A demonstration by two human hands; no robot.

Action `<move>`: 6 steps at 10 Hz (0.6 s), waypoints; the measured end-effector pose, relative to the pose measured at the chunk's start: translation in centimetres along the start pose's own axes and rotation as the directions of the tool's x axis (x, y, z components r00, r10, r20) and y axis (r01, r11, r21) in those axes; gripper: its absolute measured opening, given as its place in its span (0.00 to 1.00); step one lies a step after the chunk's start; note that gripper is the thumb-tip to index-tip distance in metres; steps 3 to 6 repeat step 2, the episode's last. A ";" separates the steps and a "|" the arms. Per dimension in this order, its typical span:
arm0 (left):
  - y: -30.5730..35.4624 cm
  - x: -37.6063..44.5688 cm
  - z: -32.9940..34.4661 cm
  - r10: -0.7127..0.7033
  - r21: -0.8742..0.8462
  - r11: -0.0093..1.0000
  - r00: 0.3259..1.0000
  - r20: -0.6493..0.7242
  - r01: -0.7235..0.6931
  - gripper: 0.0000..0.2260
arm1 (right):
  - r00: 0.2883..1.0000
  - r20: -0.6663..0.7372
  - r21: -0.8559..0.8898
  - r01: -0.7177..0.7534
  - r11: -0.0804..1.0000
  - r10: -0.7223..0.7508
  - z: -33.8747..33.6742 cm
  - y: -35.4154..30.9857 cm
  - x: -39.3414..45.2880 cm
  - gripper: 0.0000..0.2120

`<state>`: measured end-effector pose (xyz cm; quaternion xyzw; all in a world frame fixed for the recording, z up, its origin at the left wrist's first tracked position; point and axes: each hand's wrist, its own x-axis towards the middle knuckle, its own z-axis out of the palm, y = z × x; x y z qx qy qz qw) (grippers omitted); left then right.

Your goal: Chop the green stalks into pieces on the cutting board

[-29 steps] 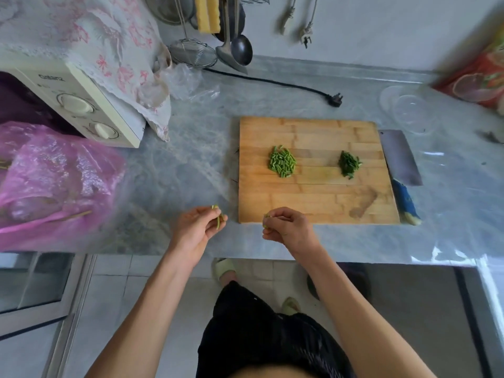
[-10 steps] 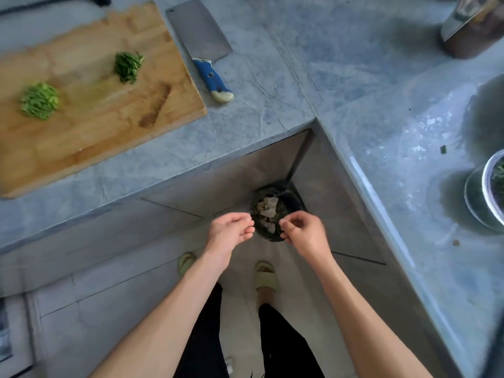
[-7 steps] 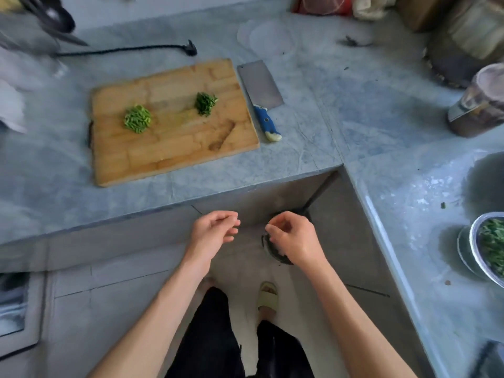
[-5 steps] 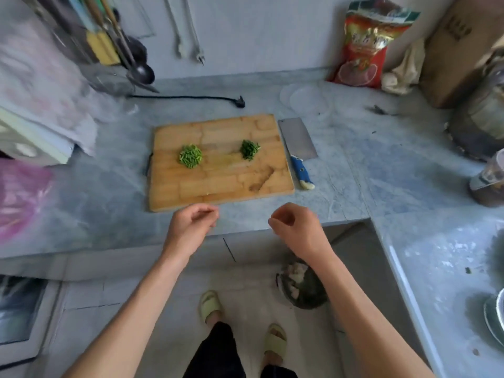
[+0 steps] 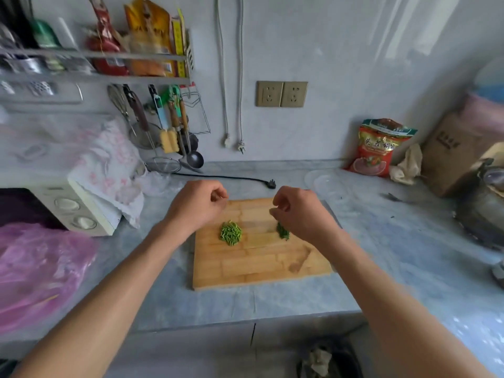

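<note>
While both forearms are stretched out over the grey marbled bench [image 5: 395,241], the left hand [image 5: 195,207] and the right hand [image 5: 298,211] are held above the far half of the rectangular wooden cutting board [image 5: 256,264]. Each hand is seen with its fingers curled in toward the thumb; whether anything small is pinched between them cannot be told, since nothing is plainly visible in either grasp. On the board, a heap of light green chopped stalk pieces [image 5: 230,233] is found near the middle, just near of the left hand. A smaller heap of darker green chopped bits [image 5: 283,232] is found to its right, partly covered by the right hand.

At the left of the bench, a cream microwave oven [image 5: 73,211] draped with a white flowered cloth [image 5: 109,165] is seen, with a pink plastic bag [image 5: 38,271] on its near side. A black power cord with plug [image 5: 231,178] is laid on the bench beyond the board. On the far wall, a metal rack of hanging utensils [image 5: 163,124] and a pair of beige wall sockets [image 5: 281,94] are mounted. A red printed food packet [image 5: 377,148] is leaned against the wall at the far right.
</note>
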<state>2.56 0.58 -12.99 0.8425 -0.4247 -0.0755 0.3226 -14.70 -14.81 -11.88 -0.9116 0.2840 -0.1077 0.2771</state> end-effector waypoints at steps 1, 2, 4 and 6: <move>0.9 3.1 -2.3 0.079 0.120 0.990 0.997 0.014 -0.080 0.02 | 0.998 -0.054 -0.096 0.039 0.995 -0.045 -1.7 -1.5 2.9 0.05; 3.3 5.6 -4.5 0.142 0.278 0.950 0.990 0.027 -0.144 0.03 | 0.993 -0.077 -0.180 0.075 0.981 -0.090 -4.3 -2.7 5.3 0.05; 3.3 5.6 -4.5 0.142 0.278 0.950 0.990 0.027 -0.144 0.03 | 0.993 -0.077 -0.180 0.075 0.981 -0.090 -4.3 -2.7 5.3 0.05; 3.3 5.6 -4.5 0.142 0.278 0.950 0.990 0.027 -0.144 0.03 | 0.993 -0.077 -0.180 0.075 0.981 -0.090 -4.3 -2.7 5.3 0.05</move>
